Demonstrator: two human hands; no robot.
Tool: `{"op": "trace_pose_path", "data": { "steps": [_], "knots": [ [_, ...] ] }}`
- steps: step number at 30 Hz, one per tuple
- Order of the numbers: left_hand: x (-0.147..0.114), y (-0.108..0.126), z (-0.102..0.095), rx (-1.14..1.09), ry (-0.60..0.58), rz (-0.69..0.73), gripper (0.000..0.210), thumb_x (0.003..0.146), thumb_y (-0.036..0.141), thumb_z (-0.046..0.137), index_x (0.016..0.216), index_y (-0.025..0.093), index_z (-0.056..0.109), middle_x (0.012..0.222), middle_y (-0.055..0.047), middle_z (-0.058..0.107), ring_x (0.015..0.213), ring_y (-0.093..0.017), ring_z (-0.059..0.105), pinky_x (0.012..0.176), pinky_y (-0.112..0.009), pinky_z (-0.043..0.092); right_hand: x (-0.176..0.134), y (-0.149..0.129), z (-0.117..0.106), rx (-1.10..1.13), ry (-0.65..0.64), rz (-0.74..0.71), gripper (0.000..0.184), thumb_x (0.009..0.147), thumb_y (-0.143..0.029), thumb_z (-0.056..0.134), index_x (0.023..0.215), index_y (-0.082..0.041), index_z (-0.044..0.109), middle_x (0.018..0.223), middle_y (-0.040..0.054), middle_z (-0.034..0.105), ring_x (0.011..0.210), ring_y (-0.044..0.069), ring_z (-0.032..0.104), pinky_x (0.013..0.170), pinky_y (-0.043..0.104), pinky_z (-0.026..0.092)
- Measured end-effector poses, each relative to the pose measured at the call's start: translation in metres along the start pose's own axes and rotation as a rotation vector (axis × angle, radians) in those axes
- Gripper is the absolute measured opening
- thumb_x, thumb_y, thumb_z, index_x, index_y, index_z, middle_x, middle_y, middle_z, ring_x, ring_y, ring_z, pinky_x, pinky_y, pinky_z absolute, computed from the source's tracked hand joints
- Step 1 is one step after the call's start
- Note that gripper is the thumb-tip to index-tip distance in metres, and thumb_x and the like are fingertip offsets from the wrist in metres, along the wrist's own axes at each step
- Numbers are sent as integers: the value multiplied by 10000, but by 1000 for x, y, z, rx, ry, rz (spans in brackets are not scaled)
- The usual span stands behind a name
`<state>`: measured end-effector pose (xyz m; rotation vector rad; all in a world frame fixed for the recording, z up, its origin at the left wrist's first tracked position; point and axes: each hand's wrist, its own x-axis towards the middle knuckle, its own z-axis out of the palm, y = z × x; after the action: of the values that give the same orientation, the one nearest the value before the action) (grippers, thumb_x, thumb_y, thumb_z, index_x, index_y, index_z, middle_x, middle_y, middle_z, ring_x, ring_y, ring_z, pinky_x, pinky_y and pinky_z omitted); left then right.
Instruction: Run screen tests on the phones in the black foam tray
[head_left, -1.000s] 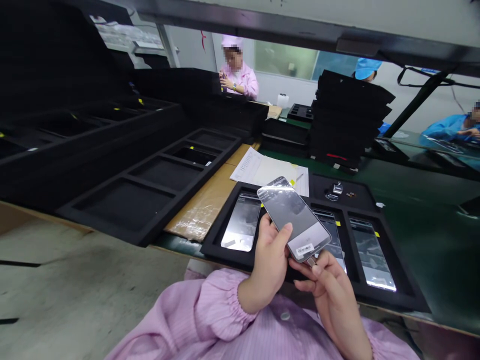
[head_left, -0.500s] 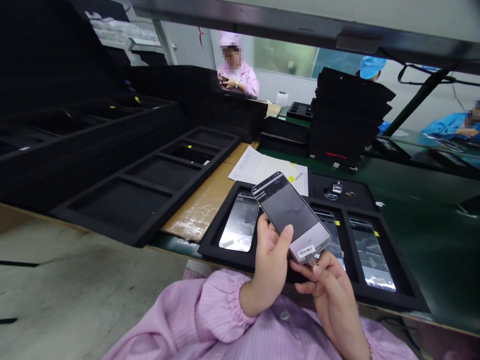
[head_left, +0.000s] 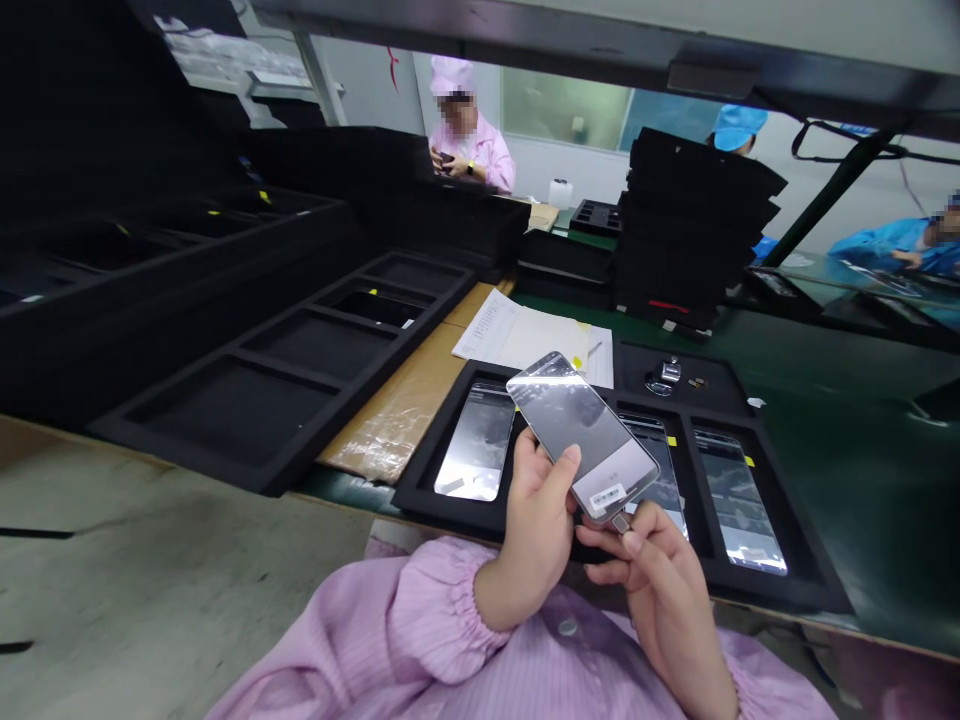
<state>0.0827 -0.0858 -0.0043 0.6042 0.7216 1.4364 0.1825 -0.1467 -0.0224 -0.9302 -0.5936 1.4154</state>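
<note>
My left hand (head_left: 534, 520) grips a smartphone (head_left: 581, 425) along its left side, thumb on the glass. The phone lies tilted, its top pointing up and left, with a barcode label near its lower end. At that lower edge, my right hand (head_left: 660, 585) pinches a small metal plug (head_left: 622, 521), which meets the phone's bottom; how deep it sits I cannot tell. Below the phone is a black foam tray (head_left: 705, 540) on the bench. Phones lie in its slots: one on the left (head_left: 478, 440), one partly covered (head_left: 660, 470) and one on the right (head_left: 741, 500).
Beyond the tray are papers (head_left: 525, 335) and a shiny metal piece (head_left: 664, 376). A long black foam tray (head_left: 300, 345) stands on the left, beside flat cardboard (head_left: 405, 400). Stacked black trays (head_left: 694, 230) rise at the back. A shelf (head_left: 525, 50) hangs overhead. Co-workers sit beyond.
The phone's tilt has shifted slightly, so a bright reflection now crosses its upper screen. More of the plug shows below the phone. Both hands keep their grips; the whole view has shifted slightly.
</note>
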Motion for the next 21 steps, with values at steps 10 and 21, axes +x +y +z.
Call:
{"op": "trace_pose_path", "data": {
  "steps": [10, 21],
  "knots": [
    [-1, 1, 1, 38, -17, 12, 400, 856, 318, 702, 1174, 226, 479, 1088, -42, 706, 905, -184, 696, 703, -262, 524, 5, 0, -5, -102, -50, 3, 334, 747, -404, 860, 752, -169, 624, 832, 65, 736, 821, 275, 760, 542, 282, 638],
    [13, 5, -6, 156, -35, -103, 568, 735, 385, 764, 1193, 199, 484, 1021, -52, 723, 853, -200, 692, 764, -315, 532, 26, -8, -27, -559, -148, -85, 311, 789, -446, 796, 886, -170, 692, 693, 28, 700, 560, 154, 658, 400, 184, 466]
  ]
}}
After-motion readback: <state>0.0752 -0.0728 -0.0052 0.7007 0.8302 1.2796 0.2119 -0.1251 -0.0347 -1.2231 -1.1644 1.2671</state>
